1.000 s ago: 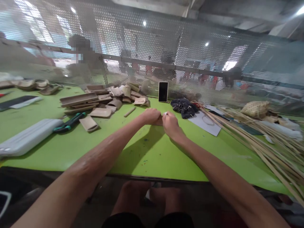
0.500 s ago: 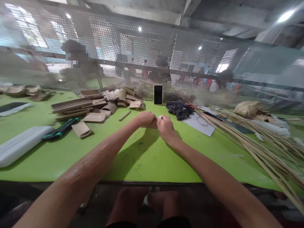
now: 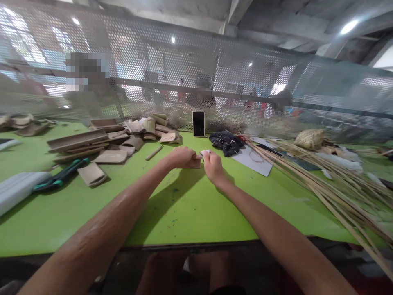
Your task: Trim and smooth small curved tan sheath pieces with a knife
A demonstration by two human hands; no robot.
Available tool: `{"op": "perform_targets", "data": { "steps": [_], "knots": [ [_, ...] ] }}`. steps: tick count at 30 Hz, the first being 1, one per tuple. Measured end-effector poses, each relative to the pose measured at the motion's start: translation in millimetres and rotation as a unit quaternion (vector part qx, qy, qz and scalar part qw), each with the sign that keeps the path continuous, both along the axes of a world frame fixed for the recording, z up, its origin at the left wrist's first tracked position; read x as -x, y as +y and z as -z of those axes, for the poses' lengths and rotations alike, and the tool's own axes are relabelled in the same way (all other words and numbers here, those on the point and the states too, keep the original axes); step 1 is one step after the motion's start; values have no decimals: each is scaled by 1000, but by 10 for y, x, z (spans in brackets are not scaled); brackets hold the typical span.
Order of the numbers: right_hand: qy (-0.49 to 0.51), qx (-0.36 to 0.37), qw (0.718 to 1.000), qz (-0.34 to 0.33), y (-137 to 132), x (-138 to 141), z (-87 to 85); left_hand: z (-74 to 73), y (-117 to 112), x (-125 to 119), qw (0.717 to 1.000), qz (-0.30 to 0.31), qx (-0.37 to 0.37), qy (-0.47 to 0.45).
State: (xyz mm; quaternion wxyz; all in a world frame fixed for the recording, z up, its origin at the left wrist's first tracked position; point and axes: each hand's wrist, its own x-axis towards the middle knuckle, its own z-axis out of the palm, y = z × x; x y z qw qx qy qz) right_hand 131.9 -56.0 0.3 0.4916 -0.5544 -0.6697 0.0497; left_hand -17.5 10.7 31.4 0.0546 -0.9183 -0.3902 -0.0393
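Observation:
Over the green table (image 3: 172, 205), my left hand (image 3: 181, 157) is closed on a flat tan bamboo piece (image 3: 194, 164), which shows below and to the right of the fingers. My right hand (image 3: 214, 167) is closed just to the right of it, in a pinch on a small white piece (image 3: 204, 153); whether that is paper or cloth I cannot tell. The two hands are close together with a narrow gap between them. A short bamboo stick (image 3: 154, 153) lies left of my left hand. Beyond my right hand is a bundle of dark cloth (image 3: 226, 142).
Bamboo pieces (image 3: 112, 156) are heaped at the left, by a black-and-green tool (image 3: 61, 177) and a white block (image 3: 21, 188). A phone (image 3: 198, 124) stands against the perforated screen (image 3: 172, 90). Long bamboo strips (image 3: 319, 184), white paper (image 3: 254, 161) and a woven ball (image 3: 310, 139) lie right.
My right hand has drawn slightly apart from my left, so more of the bamboo piece shows. The whole view has shifted a little, with table things appearing further left.

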Motion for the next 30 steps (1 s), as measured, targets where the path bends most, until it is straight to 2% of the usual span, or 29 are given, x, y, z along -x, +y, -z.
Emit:
{"op": "perform_targets", "data": {
  "steps": [3, 7, 16, 20, 24, 30],
  "knots": [
    [105, 42, 993, 27, 51, -69, 11, -29, -47, -6, 1000, -9, -10, -10],
    [154, 49, 986, 44, 104, -123, 32, -46, -80, -14, 1000, -22, -18, -12],
    [141, 75, 987, 24, 59, -75, 22, -87, -118, -25, 1000, -25, -7, 8],
    [115, 54, 992, 2, 35, -54, 21, -142, -192, -26, 999, -41, -15, 17],
    [84, 43, 995, -17, -7, -14, -13, -136, -196, -18, 999, -35, -19, 19],
    [94, 82, 992, 17, -32, 0, -40, -93, -152, -21, 999, -41, -19, 24]
  ]
}}
